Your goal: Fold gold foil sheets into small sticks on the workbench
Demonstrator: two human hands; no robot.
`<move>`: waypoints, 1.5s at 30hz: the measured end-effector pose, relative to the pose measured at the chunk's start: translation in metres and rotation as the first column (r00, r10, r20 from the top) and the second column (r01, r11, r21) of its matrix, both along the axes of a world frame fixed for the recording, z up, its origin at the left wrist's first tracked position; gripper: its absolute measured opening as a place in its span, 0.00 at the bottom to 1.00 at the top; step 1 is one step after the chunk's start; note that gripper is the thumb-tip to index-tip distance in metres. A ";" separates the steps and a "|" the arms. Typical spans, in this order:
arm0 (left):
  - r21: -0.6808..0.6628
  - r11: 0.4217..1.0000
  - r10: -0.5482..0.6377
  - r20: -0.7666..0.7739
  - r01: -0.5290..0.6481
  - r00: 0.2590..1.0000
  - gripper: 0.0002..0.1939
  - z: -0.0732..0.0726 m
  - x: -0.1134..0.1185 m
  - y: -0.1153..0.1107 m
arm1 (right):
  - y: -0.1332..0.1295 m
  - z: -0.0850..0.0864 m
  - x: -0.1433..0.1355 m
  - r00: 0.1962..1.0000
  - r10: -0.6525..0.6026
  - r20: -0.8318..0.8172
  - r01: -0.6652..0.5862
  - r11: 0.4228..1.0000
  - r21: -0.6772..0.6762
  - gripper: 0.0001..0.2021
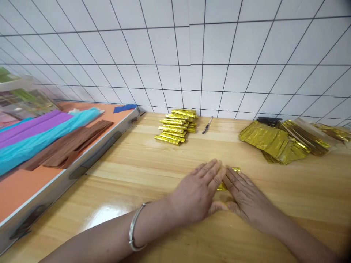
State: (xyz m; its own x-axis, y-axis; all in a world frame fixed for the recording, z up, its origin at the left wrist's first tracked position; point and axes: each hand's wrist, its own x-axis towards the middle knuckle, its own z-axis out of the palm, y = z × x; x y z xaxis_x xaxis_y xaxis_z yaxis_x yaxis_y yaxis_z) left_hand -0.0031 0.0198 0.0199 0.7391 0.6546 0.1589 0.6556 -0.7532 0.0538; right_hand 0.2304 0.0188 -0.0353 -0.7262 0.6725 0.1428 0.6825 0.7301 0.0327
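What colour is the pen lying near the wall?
The pen looks black at its near end and pale along the rest; seen in the head view.

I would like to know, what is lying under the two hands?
Gold foil shows between the left hand and the right hand, and just past the latter's fingers. The rest is covered, so its full shape cannot be seen.

Both hands (219, 193) press gold foil (222, 186) on the table (131, 164).
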 end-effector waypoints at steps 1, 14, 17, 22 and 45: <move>-0.030 0.999 -0.025 0.003 0.025 1.000 0.43 -0.009 0.006 -0.001 | 0.000 -0.001 0.000 1.000 0.000 -0.002 0.000 1.000 0.010 0.37; -0.127 0.985 0.119 -0.011 -0.119 0.993 0.48 -0.038 0.015 -0.013 | 0.003 -0.011 0.004 1.000 -0.007 0.017 0.007 1.000 0.010 0.35; -0.094 0.976 0.197 -0.011 -0.197 0.980 0.48 -0.043 0.018 -0.018 | 0.004 -0.014 0.005 1.000 -0.028 -0.004 0.028 1.000 0.001 0.35; -0.053 0.966 0.251 -0.008 -0.251 0.968 0.47 -0.053 0.022 -0.020 | 0.006 -0.017 0.003 0.994 -0.097 -0.043 0.095 0.995 -0.031 0.34; 0.020 0.978 0.203 0.079 -0.205 0.976 0.39 -0.069 0.023 -0.016 | 0.009 -0.012 -0.079 0.933 -0.236 -0.271 0.203 0.968 -0.146 0.33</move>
